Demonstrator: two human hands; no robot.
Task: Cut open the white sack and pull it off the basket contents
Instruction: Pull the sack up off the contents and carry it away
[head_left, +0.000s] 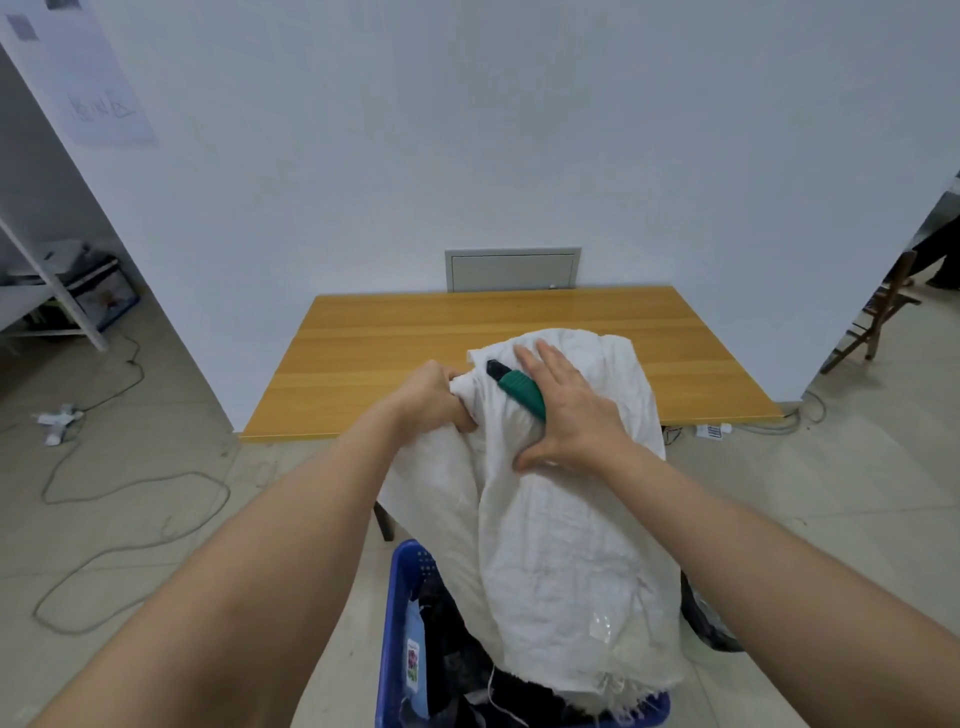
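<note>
A white woven sack (561, 540) stands upright over the contents of a blue plastic basket (402, 613) on the floor in front of me. Its frayed lower edge hangs just above dark clothes (457, 670) in the basket. My left hand (434, 397) is clenched on a bunch of the sack's cloth near its top left. My right hand (566, 410) lies on the upper part of the sack, fingers spread, with a green-handled cutter (517, 391) pinned under the palm, its dark tip pointing up and left.
A wooden table (395, 358) stands just behind the sack, against a white wall. Cables (130, 499) trail over the tiled floor at the left, near a white shelf (47, 296). A wooden chair (878, 317) is at the far right.
</note>
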